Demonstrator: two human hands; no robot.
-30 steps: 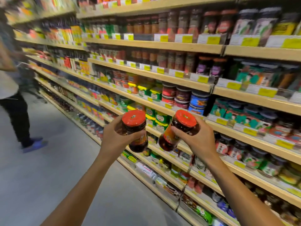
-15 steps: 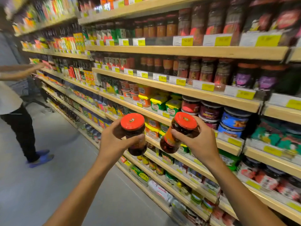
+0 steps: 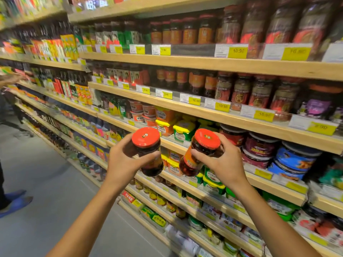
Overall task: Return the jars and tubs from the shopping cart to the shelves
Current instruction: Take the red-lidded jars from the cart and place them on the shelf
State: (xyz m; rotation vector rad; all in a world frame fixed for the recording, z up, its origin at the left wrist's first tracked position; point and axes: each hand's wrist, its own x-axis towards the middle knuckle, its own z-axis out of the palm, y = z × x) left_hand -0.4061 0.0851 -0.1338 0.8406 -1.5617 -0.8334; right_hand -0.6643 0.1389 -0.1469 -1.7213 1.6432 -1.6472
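Left jar (image 3: 148, 153), right jar (image 3: 202, 153): red lids, dark contents, tilted, before shelves (image 3: 213, 113).

Wooden shelves (image 3: 213, 64) stacked tier on tier | jars (image 3: 241, 93) crowd upper rows | tubs (image 3: 183, 129) below | yellow price tags (image 3: 222, 106) along edges

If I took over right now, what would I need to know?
Left hand grips a red-lidded jar, held upright. Right hand grips another red-lidded jar, tilted, orange label showing.
Both jars are in the air in front of the shelves, touching none.
Done: both jars picked up.
Left: find their row, probably among the similar jars higher up, and set them down. The cart is out of view.
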